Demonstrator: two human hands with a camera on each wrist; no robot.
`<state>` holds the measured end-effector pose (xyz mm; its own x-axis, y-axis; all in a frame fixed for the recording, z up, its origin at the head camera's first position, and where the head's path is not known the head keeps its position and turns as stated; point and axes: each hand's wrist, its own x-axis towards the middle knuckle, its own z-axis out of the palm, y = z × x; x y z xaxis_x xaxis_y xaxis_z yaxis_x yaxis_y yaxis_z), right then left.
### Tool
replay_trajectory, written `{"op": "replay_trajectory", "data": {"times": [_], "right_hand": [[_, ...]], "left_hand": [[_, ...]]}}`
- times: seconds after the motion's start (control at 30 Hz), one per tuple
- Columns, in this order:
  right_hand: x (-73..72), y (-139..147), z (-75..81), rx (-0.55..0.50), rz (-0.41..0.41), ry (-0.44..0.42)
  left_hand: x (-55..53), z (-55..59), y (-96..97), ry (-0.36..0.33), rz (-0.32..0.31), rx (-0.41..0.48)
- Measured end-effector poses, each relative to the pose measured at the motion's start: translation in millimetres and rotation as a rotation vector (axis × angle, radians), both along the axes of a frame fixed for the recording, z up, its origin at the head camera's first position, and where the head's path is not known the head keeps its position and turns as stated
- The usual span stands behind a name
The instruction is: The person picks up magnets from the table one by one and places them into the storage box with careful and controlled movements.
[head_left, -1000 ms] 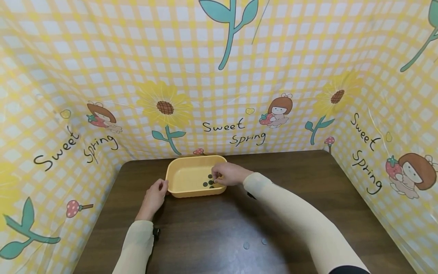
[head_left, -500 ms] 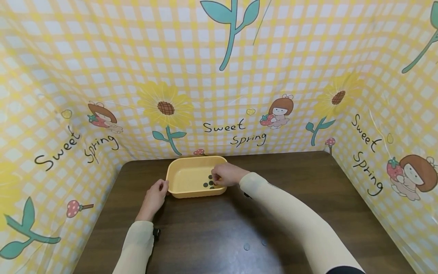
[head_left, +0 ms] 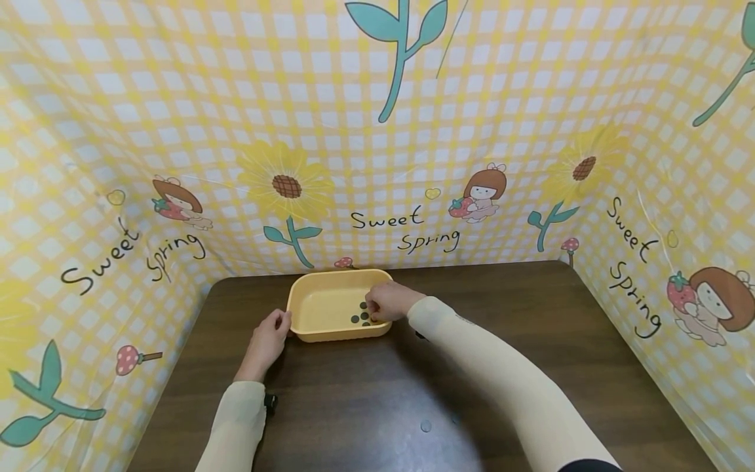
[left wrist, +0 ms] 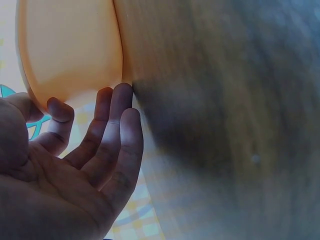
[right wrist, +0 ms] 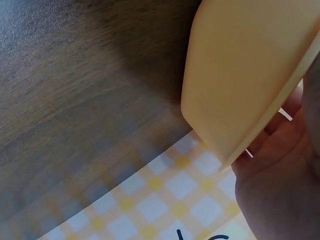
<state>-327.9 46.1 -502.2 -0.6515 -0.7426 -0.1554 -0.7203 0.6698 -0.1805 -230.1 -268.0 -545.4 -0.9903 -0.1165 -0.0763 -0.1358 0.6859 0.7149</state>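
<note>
At the table's far side is a yellow plastic basin (head_left: 339, 334), with several small dark coin-like discs (head_left: 355, 319) in its right part. My left hand (head_left: 268, 341) holds the basin's left end. In the left wrist view, thumb and index finger meet at its rim while the other fingers (left wrist: 131, 135) lie bent by the outer wall. My right hand (head_left: 394, 300) reaches over the right rim, fingers bent down among the discs. The right wrist view has the basin wall (right wrist: 235, 65) covering most of those fingers, so whether they pinch a disc is hidden.
On the dark wooden table (head_left: 330, 406), a round grey disc (head_left: 426, 426) lies near the front, with another (head_left: 455, 419) faintly visible beside the right sleeve. A yellow checked cloth (head_left: 377, 151) hangs around the back and sides, close behind the basin.
My right forearm has shifted slightly left, its hand staying low inside the basin. The grey disc nearest the right sleeve has become harder to see. My left hand and the basin hold their places.
</note>
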Motion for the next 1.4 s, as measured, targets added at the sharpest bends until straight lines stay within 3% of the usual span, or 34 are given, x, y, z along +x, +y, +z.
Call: {"op": "replay_trajectory", "data": {"times": [0.27, 0.87, 1.1, 1.4], "right_hand": [[1.7, -3.2, 0.3, 0.041, -0.02, 0.024], [-1.3, -1.3, -3.7, 0.024, 0.001, 0.061], [-6.2, 0.9, -9.3, -0.036, 0.012, 0.035], [1.6, 9.2, -0.4, -0.169, 0.047, -0.012]], "left_hand": [[0.5, -0.2, -0.1, 0.001, -0.003, -0.001], [-0.6, -0.1, 0.5, 0.005, 0.002, -0.011], [-0.8, 0.1, 0.2, 0.01, 0.004, -0.009], [0.3, 1.2, 1.3, -0.004, -0.002, -0.013]]}}
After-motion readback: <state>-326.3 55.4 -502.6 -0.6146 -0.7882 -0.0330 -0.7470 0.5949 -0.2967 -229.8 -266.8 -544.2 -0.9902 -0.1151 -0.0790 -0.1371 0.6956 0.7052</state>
